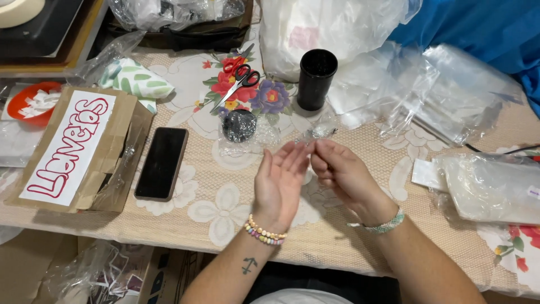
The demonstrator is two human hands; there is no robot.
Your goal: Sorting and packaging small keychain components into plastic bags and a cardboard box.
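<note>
Presently we note the left hand (pixel 279 183) open and flat, palm up, as a rest beside the right hand (pixel 337 171), whose fingers pinch a small clear bag (pixel 319 133) above the worktop (pixel 214 191). Scissors (pixel 239 79) and black cup (pixel 316 77) lie beyond.

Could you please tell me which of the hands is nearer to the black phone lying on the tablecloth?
Left. The left hand is right of the phone, palm open; the right hand is farther right.

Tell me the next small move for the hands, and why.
Probably close the left hand onto the small clear plastic bag that the right hand pinches: the left palm is open with fingertips right beside the bag, which hangs above the table.
</note>
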